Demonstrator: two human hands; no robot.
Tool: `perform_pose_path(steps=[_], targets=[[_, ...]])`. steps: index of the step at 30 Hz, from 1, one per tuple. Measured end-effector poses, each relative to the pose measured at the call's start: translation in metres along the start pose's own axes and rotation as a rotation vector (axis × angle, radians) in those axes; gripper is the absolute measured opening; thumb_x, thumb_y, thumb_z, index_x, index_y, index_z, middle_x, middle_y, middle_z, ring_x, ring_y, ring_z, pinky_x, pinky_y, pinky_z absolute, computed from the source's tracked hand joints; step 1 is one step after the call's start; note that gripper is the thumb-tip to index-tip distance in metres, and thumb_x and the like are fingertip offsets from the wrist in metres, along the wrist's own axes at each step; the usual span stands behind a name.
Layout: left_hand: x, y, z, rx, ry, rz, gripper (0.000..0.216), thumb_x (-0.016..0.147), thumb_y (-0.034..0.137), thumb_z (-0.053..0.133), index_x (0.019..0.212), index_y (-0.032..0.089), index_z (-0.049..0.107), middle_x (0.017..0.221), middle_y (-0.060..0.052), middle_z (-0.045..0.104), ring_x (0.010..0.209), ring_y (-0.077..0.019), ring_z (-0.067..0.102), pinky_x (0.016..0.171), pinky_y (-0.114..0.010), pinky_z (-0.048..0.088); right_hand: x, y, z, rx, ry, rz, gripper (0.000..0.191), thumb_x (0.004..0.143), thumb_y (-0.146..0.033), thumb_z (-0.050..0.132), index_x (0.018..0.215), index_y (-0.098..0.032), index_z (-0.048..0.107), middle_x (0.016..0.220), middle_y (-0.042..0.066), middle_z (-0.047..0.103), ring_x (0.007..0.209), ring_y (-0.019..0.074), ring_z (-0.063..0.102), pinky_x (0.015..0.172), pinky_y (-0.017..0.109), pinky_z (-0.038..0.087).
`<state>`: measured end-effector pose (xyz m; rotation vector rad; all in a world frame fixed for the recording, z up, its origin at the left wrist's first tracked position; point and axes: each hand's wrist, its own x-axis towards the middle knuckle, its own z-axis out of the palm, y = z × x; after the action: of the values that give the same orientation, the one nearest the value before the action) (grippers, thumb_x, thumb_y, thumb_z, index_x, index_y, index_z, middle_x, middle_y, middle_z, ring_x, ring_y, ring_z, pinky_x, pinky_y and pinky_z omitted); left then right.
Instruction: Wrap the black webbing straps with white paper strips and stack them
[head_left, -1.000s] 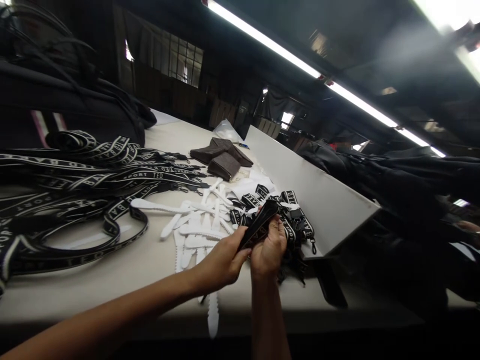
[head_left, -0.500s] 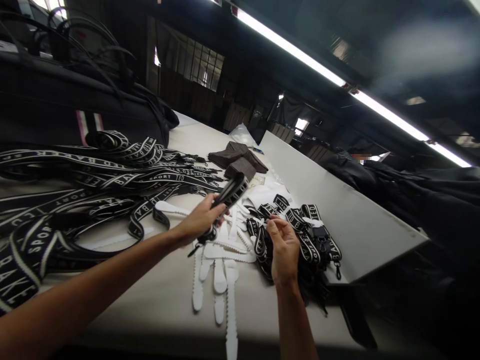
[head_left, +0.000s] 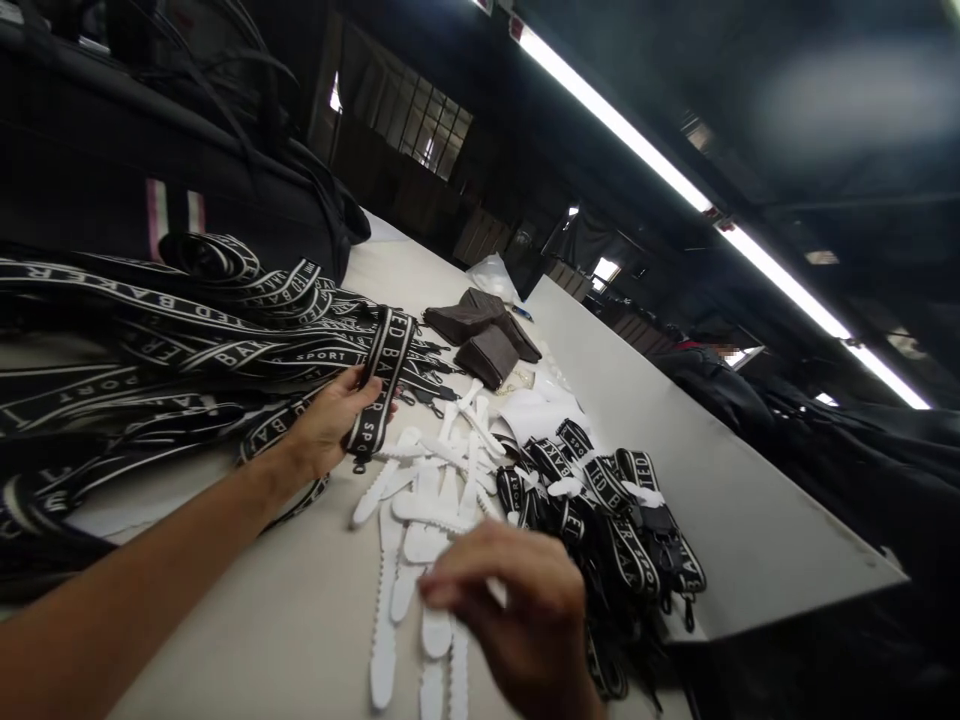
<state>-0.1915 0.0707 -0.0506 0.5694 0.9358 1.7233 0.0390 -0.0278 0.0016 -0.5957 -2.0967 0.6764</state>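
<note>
My left hand [head_left: 330,420] is closed round a folded black strap [head_left: 381,375] with white lettering and pale edge lines, held upright above the table. A metal clip hangs at its lower end. My right hand [head_left: 517,590] hovers over several white toothed strips [head_left: 382,600] in the near middle. It is smeared by motion, its fingers curved towards the left; whether they are closed on anything I cannot tell. Loose straps [head_left: 172,310] of the same kind lie heaped left of my left hand. Folded straps [head_left: 615,510] banded with white strips are piled on the right.
A large black bag [head_left: 247,190] stands at the back left. Dark brown folded pieces [head_left: 487,355], white sheets [head_left: 536,410] and a clear plastic bag [head_left: 491,272] lie farther back. A white raised panel [head_left: 720,480] borders the table [head_left: 300,610] on the right, with dark material beyond.
My left hand has moved left with the folded strap, which now stands more upright. My right hand has left the banded pile and come nearer, over the white strips. The view has shifted slightly.
</note>
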Motion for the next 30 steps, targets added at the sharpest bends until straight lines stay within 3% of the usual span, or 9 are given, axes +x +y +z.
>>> perform_pose_path(steps=[3,5,9,12,17,21,26,30], targets=[[-0.001,-0.002,0.001,0.033,-0.053,0.051,0.025,0.075,0.026,0.073,0.094,0.019,0.058,0.077,-0.001,0.067,0.056,-0.0111,0.061,0.048,-0.019,0.05,0.035,0.068,0.011,-0.381,0.162,0.288,0.023,0.083,-0.033,0.073,0.066,-0.019,0.067,0.062,-0.001,0.063,0.057,0.0129,0.056,0.061,0.026,0.042],[-0.004,0.001,0.002,0.057,-0.069,0.087,0.029,0.074,0.03,0.074,0.096,0.019,0.059,0.077,-0.001,0.067,0.057,-0.0107,0.06,0.049,-0.018,0.049,0.049,0.112,0.017,-0.678,0.081,0.405,0.021,0.082,-0.032,0.073,0.068,-0.018,0.067,0.069,0.001,0.065,0.064,0.0145,0.057,0.063,0.026,0.039],[-0.007,0.011,0.0,0.083,-0.075,0.166,0.04,0.07,0.038,0.077,0.1,0.018,0.06,0.077,0.0,0.067,0.059,-0.0103,0.059,0.055,-0.018,0.05,0.056,0.164,0.024,-0.939,-0.185,0.384,0.007,0.083,-0.026,0.071,0.086,-0.019,0.07,0.099,0.004,0.067,0.086,0.0174,0.06,0.069,0.026,0.038],[-0.008,0.016,-0.001,0.078,-0.064,0.193,0.045,0.066,0.042,0.079,0.1,0.019,0.061,0.078,0.0,0.067,0.06,-0.0103,0.06,0.057,-0.018,0.051,0.055,0.172,0.027,-0.97,-0.285,0.367,0.014,0.09,-0.02,0.061,0.078,-0.019,0.069,0.092,0.004,0.066,0.086,0.0163,0.058,0.069,0.025,0.036],[-0.007,0.015,-0.001,0.081,-0.065,0.165,0.048,0.063,0.044,0.08,0.099,0.019,0.06,0.078,0.0,0.066,0.06,-0.0107,0.059,0.054,-0.018,0.05,0.054,0.176,0.031,-0.976,-0.235,0.412,0.026,0.089,-0.007,0.05,0.076,-0.016,0.069,0.086,0.008,0.066,0.08,0.0167,0.057,0.065,0.026,0.034],[-0.008,0.009,0.0,0.109,-0.093,0.119,0.049,0.062,0.047,0.08,0.098,0.019,0.06,0.078,0.0,0.066,0.059,-0.0112,0.058,0.05,-0.018,0.048,0.058,0.182,0.028,-0.898,-0.156,0.485,0.024,0.089,-0.017,0.055,0.071,-0.017,0.071,0.082,0.007,0.068,0.075,0.0165,0.058,0.067,0.026,0.035],[-0.007,-0.002,0.0,0.16,-0.138,0.1,0.052,0.064,0.051,0.079,0.101,0.02,0.061,0.081,-0.001,0.066,0.06,-0.0117,0.059,0.049,-0.018,0.047,0.062,0.186,0.022,-0.686,-0.058,0.586,0.012,0.078,-0.018,0.066,0.069,-0.018,0.074,0.082,0.006,0.071,0.078,0.0175,0.061,0.072,0.025,0.04],[-0.007,-0.006,0.002,0.169,-0.137,0.068,0.054,0.061,0.052,0.08,0.099,0.019,0.061,0.08,0.0,0.066,0.06,-0.0112,0.058,0.05,-0.019,0.049,0.06,0.193,0.016,-0.425,-0.061,0.693,0.007,0.067,-0.022,0.074,0.066,-0.015,0.073,0.063,0.001,0.066,0.059,0.0131,0.056,0.057,0.022,0.04]])
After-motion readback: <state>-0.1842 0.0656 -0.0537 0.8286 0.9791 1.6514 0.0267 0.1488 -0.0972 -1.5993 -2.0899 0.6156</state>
